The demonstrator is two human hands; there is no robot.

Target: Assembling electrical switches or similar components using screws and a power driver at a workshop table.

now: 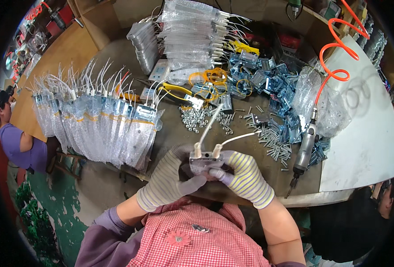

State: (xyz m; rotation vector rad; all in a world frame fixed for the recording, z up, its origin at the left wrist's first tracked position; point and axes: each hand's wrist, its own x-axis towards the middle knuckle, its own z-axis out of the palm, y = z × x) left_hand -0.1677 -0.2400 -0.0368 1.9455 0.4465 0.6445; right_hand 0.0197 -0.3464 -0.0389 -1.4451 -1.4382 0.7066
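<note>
In front of my body I hold a small wired part with a metal end plate (pixel 206 156) and two white, ceramic-looking terminals. A white wire rises from each terminal. My left hand (pixel 168 180), in a striped knit glove, is closed around its left side, with the fingers partly hidden behind it. Gloved the same way, my right hand (pixel 249 178) grips the right side, thumb across the front. What lies below the plate is mostly hidden by my fingers. Just beyond the part are a heap of nuts (pixel 194 119) and scattered bolts (pixel 275 144).
Bubble-wrapped wired parts (pixel 94 120) stand in a row at left; more are stacked (pixel 190 38) at the back. Zinc-coloured brackets (pixel 277 82) pile up at right. A pneumatic screwdriver (pixel 306 149) on an orange coiled hose (pixel 335 49) lies by a white board (pixel 361 133). Another person (pixel 21 142) is far left.
</note>
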